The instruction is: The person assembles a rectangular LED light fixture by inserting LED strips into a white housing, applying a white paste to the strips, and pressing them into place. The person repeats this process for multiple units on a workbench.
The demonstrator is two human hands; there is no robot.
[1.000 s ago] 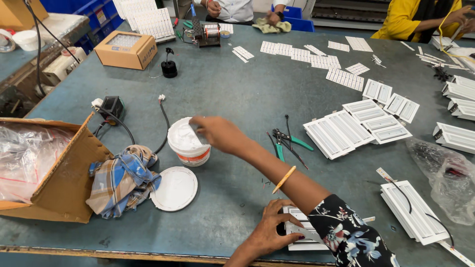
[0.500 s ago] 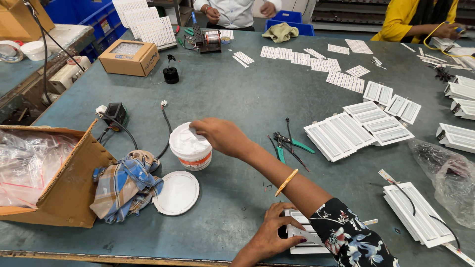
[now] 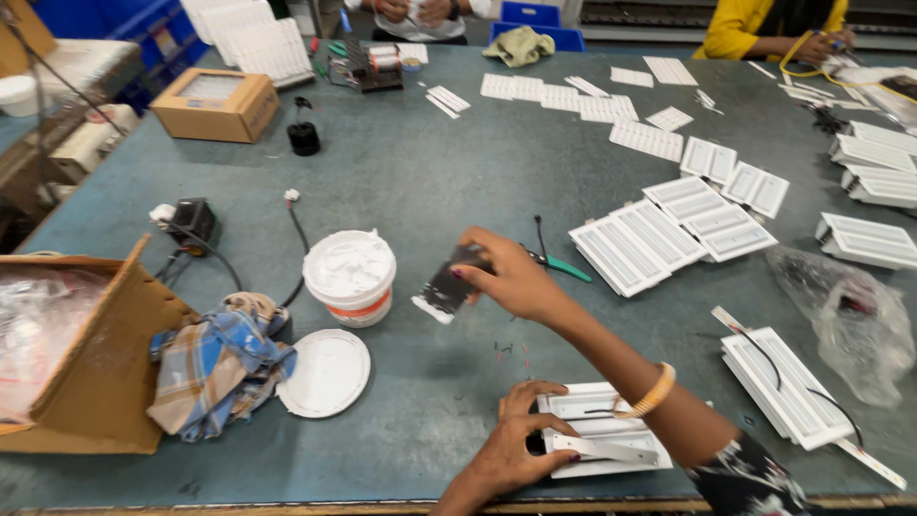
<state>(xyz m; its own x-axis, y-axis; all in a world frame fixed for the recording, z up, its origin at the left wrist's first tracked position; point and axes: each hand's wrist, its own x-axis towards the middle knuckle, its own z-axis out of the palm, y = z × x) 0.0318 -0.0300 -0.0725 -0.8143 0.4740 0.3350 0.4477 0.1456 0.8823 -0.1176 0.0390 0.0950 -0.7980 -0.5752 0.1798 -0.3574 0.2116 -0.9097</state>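
Right hand point(image 3: 516, 279) lifts a dark flat strip point(image 3: 447, 287) beside the white tub point(image 3: 351, 275).
Fingers pinch its upper end; long axis runs 1 to 7 o'clock. Left hand point(image 3: 511, 451) presses the white frame point(image 3: 602, 441), fingers spread.

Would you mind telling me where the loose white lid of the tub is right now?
In the head view, the round white lid lies flat on the table, left of centre, just in front of the open white tub and beside the checked cloth.

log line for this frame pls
right hand: holds dark flat piece beside open white tub | left hand: pressing white panel | lid: on table
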